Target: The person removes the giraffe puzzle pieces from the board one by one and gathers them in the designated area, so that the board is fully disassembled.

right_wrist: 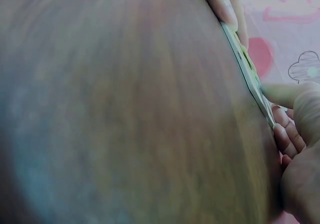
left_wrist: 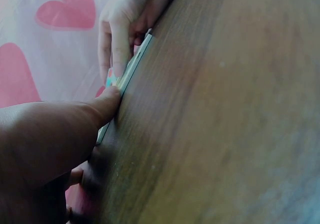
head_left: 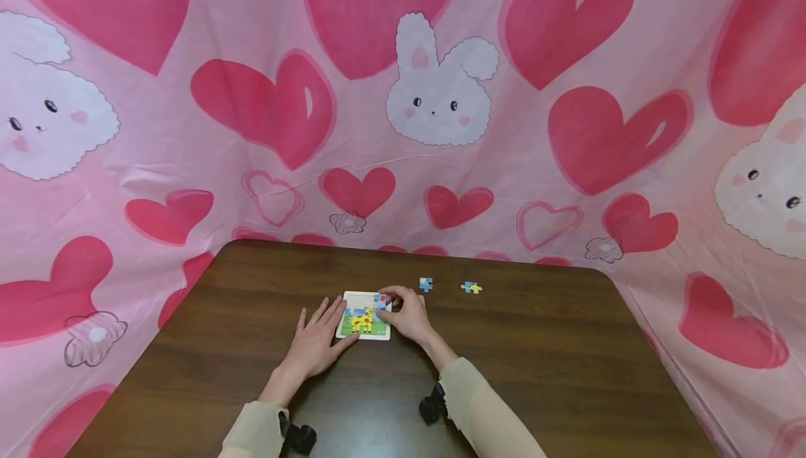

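Puzzle tray (head_left: 360, 300), white-rimmed, giraffe-pictured, on brown wooden table (head_left: 535, 374), left hand (head_left: 315, 345) open-fingered across tray's left edge, right hand (head_left: 409, 317) pinching small blue jigsaw piece (head_left: 380, 298) at tray's far right corner.

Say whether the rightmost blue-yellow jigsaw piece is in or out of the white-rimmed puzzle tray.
Out: the blue-yellow jigsaw piece lies on the brown wooden table, apart from the white-rimmed puzzle tray.

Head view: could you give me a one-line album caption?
Left hand resting on a giraffe puzzle, right hand at a blue piece, two loose pieces nearby.
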{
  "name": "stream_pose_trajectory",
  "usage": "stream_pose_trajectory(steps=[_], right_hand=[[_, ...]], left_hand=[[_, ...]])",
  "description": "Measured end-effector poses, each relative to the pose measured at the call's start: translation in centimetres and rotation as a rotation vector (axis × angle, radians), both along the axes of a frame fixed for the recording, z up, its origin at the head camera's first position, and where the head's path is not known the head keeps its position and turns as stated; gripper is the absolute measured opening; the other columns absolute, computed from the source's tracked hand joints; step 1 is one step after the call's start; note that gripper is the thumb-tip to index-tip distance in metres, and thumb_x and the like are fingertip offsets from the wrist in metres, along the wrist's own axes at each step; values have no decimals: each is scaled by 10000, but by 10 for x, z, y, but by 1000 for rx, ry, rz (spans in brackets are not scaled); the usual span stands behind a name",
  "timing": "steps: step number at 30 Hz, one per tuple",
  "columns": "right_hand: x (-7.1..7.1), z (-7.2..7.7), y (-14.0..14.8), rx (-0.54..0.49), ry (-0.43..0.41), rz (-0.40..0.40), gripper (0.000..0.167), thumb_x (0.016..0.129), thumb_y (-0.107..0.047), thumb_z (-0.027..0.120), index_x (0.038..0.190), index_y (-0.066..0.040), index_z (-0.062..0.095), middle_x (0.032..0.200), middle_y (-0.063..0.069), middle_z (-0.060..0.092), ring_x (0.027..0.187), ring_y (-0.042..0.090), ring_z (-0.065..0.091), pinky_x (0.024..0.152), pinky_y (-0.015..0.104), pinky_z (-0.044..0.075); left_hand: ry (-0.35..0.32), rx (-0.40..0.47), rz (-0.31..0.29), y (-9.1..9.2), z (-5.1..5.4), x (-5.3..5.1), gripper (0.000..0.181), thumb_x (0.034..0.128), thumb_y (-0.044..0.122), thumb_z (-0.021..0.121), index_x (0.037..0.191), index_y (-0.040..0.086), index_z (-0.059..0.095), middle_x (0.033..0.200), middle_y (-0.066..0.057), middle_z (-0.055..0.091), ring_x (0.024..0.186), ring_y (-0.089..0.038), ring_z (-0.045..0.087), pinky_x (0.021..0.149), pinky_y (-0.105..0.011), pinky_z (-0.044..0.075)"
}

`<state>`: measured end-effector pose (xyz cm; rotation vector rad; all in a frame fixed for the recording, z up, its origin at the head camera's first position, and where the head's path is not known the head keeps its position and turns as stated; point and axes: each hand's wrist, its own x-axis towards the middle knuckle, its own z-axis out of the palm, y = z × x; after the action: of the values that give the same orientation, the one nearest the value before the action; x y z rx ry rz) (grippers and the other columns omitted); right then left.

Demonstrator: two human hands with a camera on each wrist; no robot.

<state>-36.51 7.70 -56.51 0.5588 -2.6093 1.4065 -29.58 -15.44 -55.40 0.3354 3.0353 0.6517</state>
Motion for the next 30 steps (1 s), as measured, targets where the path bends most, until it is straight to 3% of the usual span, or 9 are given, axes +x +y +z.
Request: stream_pose_trajectory(steps=[5, 12, 17, 22, 30], right_hand=[[-1, -2, -1, -1, -2, 1, 365, 871, -117, 918, 1208, -51, 794, 955, 97, 747, 841, 87, 579, 917, 334, 304], [0, -4, 0, -50, 12, -39, 365, 860, -89, 904, 1198, -37, 779, 973, 125, 762, 865, 222, 644, 931, 356, 332], [1, -4, 1, -82, 2, -62, 354, 859, -83, 895, 1192, -24, 789, 972, 124, 768, 841, 153, 632, 922, 292, 399], [2, -4, 2, -181, -16, -43, 356, 863, 4, 860, 1207, 38, 773, 981, 187, 762, 837, 134, 627, 800, 211, 502], [-3, 2, 8, -353, -94, -68, 376, 873, 88, 821, 1226, 81, 691, 1037, 289, 731, 864, 103, 616, 792, 173, 517]], left_hand=[[1, 2, 5, -1, 1, 0, 868, 1042, 543, 689, 1701, 62, 395, 1780, -172, 389, 1680, -448, 300, 1318, -802, 120], [2, 11, -2, 1, 1, 1, 867, 1047, 547, 682, 1703, 61, 391, 1782, -168, 385, 1683, -443, 297, 1318, -802, 118], [3, 17, 2, 2, 0, 1, 862, 1047, 541, 688, 1703, 65, 393, 1784, -162, 385, 1683, -438, 299, 1320, -798, 117], [0, 7, 4, 1, -1, 0, 863, 1048, 544, 685, 1707, 71, 389, 1786, -156, 383, 1686, -432, 298, 1320, -796, 125], [2, -4, 1, 0, -1, 0, 866, 1049, 548, 682, 1710, 76, 383, 1789, -157, 377, 1686, -432, 296, 1320, -795, 132]])
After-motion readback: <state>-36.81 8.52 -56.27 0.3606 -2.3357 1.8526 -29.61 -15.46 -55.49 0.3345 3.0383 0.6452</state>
